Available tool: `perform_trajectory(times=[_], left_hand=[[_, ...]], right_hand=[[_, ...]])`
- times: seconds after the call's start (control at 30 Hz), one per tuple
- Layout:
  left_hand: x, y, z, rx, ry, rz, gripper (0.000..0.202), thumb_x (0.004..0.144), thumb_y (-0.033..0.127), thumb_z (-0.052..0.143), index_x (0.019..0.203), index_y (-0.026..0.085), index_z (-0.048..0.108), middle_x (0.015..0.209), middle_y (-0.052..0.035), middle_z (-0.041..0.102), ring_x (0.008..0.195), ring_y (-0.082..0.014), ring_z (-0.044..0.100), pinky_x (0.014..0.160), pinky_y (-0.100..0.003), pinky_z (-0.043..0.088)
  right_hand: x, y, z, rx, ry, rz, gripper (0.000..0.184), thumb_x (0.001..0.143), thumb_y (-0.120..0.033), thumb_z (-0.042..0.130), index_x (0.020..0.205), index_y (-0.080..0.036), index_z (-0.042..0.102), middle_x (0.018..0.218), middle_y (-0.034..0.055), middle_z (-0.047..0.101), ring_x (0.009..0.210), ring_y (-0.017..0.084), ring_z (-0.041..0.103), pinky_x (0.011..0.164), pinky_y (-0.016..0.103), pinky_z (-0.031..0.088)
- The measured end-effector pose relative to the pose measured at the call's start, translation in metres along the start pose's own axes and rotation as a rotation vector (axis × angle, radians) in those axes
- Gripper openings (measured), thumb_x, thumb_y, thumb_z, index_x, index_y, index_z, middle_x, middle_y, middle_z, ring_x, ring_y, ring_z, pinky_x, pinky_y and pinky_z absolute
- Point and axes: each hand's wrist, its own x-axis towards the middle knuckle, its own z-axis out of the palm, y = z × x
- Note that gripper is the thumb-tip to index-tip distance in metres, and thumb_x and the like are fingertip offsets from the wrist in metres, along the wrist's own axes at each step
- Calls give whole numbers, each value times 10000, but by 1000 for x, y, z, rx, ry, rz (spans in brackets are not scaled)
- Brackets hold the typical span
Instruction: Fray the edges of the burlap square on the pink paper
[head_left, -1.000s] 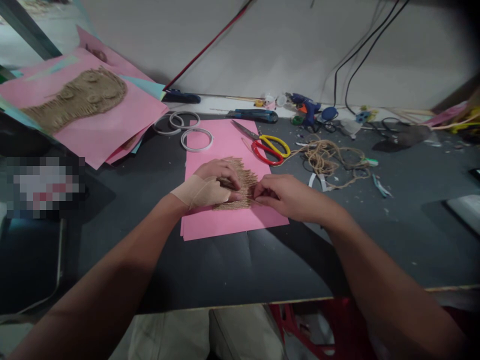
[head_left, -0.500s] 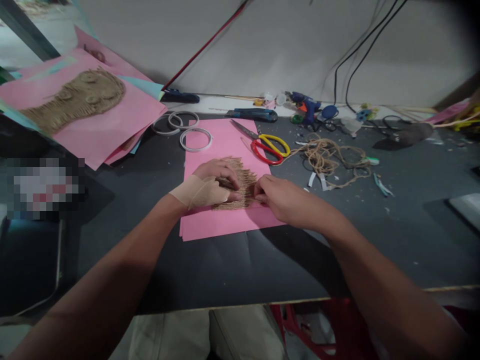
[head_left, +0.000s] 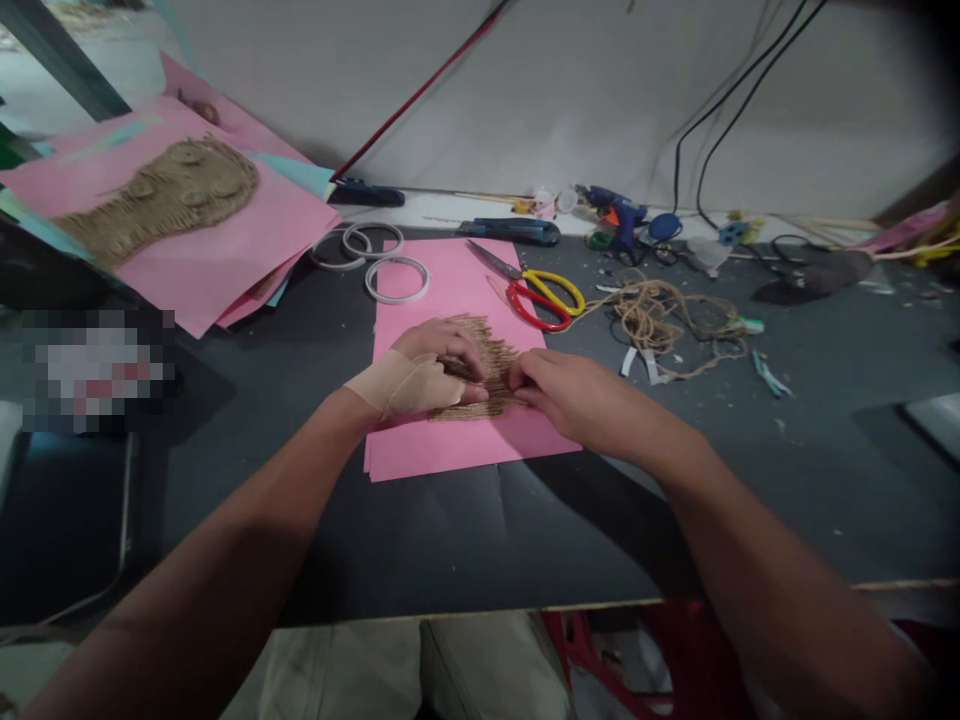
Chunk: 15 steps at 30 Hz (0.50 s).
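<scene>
Rows of brown jute twine (head_left: 496, 372) lie side by side on a sheet of pink paper (head_left: 450, 455), with ragged ends at the top and right. My left hand (head_left: 435, 370), with a beige bandage around the wrist and palm, rests over the left part of the rows. Its fingers are curled, with thumb and forefinger closed on the twine. At the right ends of the rows, my right hand (head_left: 559, 395) pinches the twine between thumb and fingers; the fingertips partly hide it. Scissors (head_left: 536, 290) with one red and one yellow handle lie partly on the paper above.
Tape rings (head_left: 397, 281) lie at the paper's upper left, a tangle of twine (head_left: 652, 320) to the right. Along the wall are a utility knife (head_left: 514, 232) and a blue glue gun (head_left: 619, 215). Pink sheets bearing a twine piece (head_left: 180, 185) are stacked at left.
The whole view has shifted slightly, so things sit a little further right. Both hands stay in nearly the same place on the twine.
</scene>
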Motion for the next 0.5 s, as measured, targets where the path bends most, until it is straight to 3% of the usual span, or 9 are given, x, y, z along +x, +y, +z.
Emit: perform_trajectory(times=[0.37,0.5], left_hand=[[1,2,0,-7,-9,-6,91,720,211,853,776,202,781,873,-52,781,890,-212,711,1125,-498,498],[0,2,0,8,-15,-59,100,704,190,852,781,195,788,873,-62,780,913,-224,711,1059,-474,544]], right_hand=[[1,-4,-5,110,72,73,50,968,-177,617,990,-183,661,1041,93,735,928,229,663,773,312,429],[0,4,-9,256,78,76,108,906,-111,635,931,-192,702,931,49,756,840,193,664,740,292,430]])
